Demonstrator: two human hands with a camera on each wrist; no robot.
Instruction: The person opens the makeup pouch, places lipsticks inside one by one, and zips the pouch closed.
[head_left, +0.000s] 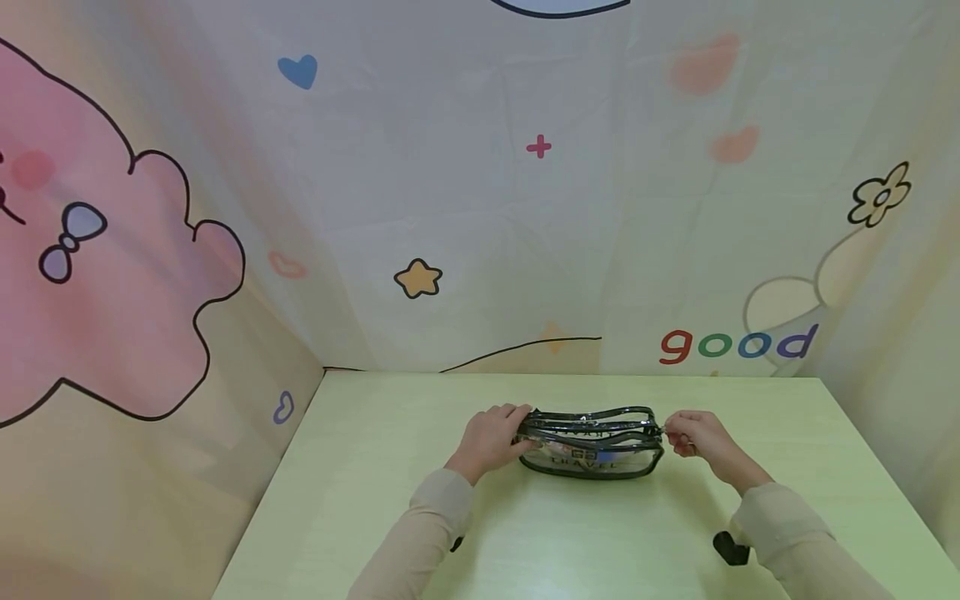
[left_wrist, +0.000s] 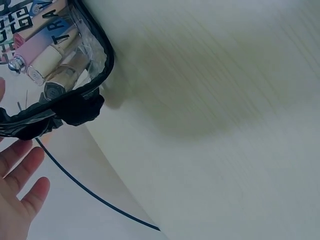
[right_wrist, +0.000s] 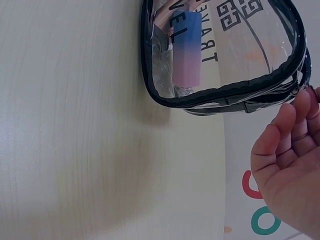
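Observation:
A clear zip pouch (head_left: 592, 473) with black piping and "TRAVEL" lettering stands on the table in the head view. My left hand (head_left: 491, 437) grips its left end, fingers over the top and thumb at the front. At the right end, my right hand (head_left: 693, 435) pinches the zipper pull (head_left: 662, 429) between its fingertips. Through the clear side in the left wrist view show several cosmetic tubes and bottles, among them a cream tube (left_wrist: 44, 66). A blue-and-pink box-shaped item (right_wrist: 186, 52) appears inside in the right wrist view.
The pale wood-grain table (head_left: 585, 542) runs back to a printed cloth backdrop (head_left: 480, 192), which also hangs at both sides. A black piece (head_left: 731, 548) shows beside the right sleeve cuff (head_left: 776, 517).

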